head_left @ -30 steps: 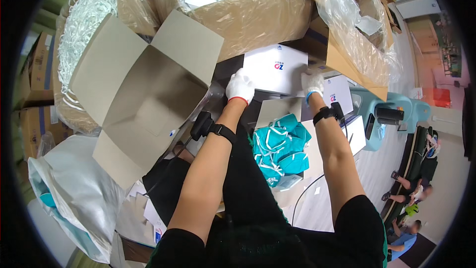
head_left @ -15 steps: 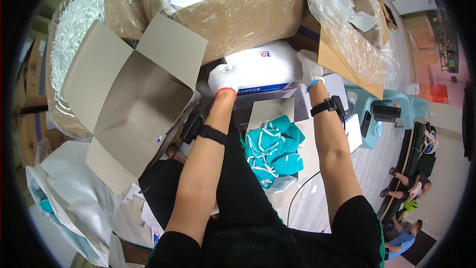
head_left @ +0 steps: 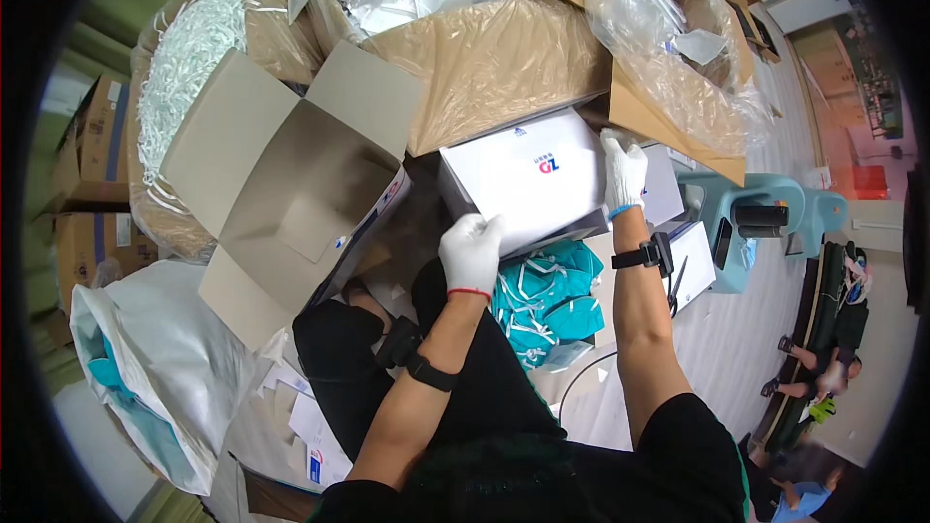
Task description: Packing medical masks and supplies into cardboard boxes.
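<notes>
A closed white carton (head_left: 533, 179) with a small printed mark on top is held between my two hands, its top face tilted up toward me. My left hand (head_left: 472, 250), in a white knit glove with a red cuff, grips its near left corner with the thumb on top. At its right side, my right hand (head_left: 626, 172), gloved in white with a blue cuff, clasps the edge; some of its fingertips are hidden. Just below the carton lies a pile of teal face masks (head_left: 547, 305) with white straps, partly covered by it.
An open carton (head_left: 281, 203) with raised flaps stands left. Behind are a plastic-lined carton (head_left: 504, 58) of white packets and a heap of white straps (head_left: 189, 77). A white sack (head_left: 184, 329) sits at lower left, a teal plastic stool (head_left: 722, 266) at right. Two people are beyond.
The white carton has come nearer and tilted, now overhanging the masks. My left hand has shifted from its left side to the near left corner. The right hand has moved slightly nearer with it.
</notes>
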A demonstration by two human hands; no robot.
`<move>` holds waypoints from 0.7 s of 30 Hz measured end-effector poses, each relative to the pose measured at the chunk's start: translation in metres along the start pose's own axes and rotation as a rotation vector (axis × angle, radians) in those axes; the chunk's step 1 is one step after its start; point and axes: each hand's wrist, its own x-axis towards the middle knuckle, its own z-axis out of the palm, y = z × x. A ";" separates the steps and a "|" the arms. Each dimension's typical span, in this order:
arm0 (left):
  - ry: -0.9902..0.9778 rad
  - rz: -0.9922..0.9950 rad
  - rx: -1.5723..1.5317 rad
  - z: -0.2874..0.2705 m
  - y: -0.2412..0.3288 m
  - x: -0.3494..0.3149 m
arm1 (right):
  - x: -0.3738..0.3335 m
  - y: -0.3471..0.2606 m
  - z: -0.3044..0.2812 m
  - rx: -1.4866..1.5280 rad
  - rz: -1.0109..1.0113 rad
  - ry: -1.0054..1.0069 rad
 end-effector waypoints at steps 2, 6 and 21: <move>-0.060 0.022 0.158 -0.004 0.003 -0.015 | -0.014 -0.011 -0.003 -0.051 0.021 0.033; -0.142 0.118 0.237 0.000 0.016 -0.039 | -0.017 0.003 -0.022 0.074 0.216 -0.007; -0.279 0.763 0.608 -0.088 0.160 -0.223 | -0.128 -0.199 -0.044 0.313 0.066 -0.404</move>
